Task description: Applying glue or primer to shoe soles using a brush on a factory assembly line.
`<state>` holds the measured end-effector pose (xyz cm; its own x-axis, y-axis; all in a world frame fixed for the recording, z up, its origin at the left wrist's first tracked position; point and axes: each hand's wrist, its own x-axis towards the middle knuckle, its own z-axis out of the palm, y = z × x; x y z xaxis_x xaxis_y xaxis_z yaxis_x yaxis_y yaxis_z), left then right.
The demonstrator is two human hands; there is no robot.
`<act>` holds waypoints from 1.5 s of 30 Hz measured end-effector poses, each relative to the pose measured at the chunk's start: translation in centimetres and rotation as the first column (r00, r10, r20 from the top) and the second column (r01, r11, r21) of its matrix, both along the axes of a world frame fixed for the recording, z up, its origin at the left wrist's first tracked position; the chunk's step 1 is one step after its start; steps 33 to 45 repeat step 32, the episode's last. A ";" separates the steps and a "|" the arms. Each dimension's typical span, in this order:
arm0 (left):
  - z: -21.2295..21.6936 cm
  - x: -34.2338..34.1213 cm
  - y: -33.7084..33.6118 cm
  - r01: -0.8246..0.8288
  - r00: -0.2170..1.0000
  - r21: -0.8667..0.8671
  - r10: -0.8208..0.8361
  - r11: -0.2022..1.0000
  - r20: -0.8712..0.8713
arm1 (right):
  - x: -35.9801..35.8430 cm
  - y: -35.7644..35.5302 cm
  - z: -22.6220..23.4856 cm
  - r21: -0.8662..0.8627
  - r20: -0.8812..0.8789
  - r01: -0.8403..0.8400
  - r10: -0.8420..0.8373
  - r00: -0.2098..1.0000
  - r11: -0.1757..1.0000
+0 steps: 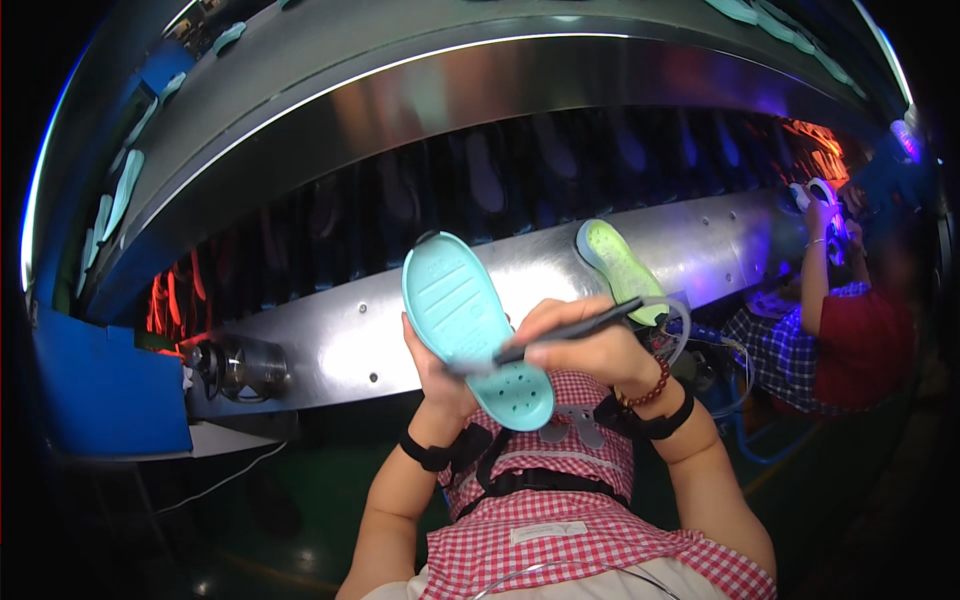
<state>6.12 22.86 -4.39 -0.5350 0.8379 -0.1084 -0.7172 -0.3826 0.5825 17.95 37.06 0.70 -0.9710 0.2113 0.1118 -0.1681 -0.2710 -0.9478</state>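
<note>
A turquoise shoe sole [455,295], with several small holes at its near end, is tilted in front of me. My left hand [437,385] grips its left edge, with part of the fingers hidden behind it. My right hand [595,345] is closed around a black-handled brush [590,322]; a clear tube [683,335] curves from its back end. The pale brush tip is smeared by motion and lies over the sole's middle; whether it touches cannot be made out. Beyond my right hand, a yellow-green sole [620,258] rests on the metal ledge [330,335].
At the left end of the ledge is a clear container with a dark top [250,368], beside a blue box [110,385]. Dark slots with soles glow red at both ends. Above runs a belt [390,70] carrying soles. A co-worker [850,340] handles a pale shoe part at right.
</note>
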 end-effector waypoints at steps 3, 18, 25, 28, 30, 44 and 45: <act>1.8 0.4 1.3 -0.172 0.940 -0.083 0.189 0.982 0.283 | -0.9 0.4 -1.0 0.121 0.037 0.138 -0.144 0.989 0.983; 2.5 -1.7 0.9 -0.386 0.911 0.138 0.400 0.912 -0.096 | 1.4 0.8 -0.6 0.208 -0.116 0.008 0.017 0.993 0.978; 3.9 -2.2 0.8 -0.404 0.890 0.150 0.425 0.903 -0.163 | 1.5 1.2 -1.0 0.352 -0.235 -0.024 0.113 0.965 0.936; 4.0 -2.2 1.1 -0.437 0.863 0.116 0.452 0.892 -0.227 | 1.4 1.1 -1.9 0.213 -0.025 0.112 -0.110 0.994 0.971; 3.9 -2.4 1.3 -0.465 0.849 0.083 0.470 0.882 -0.242 | 1.2 0.9 -2.1 0.306 -0.090 0.069 -0.043 0.995 0.950; 3.7 -2.6 0.5 -0.314 0.911 0.167 0.347 0.934 -0.223 | 1.4 1.1 -1.6 0.311 -0.175 -0.045 0.103 0.979 0.950; 3.7 -2.6 0.5 -0.314 0.911 0.167 0.347 0.934 -0.223 | 1.4 1.1 -1.6 0.311 -0.175 -0.045 0.103 0.979 0.950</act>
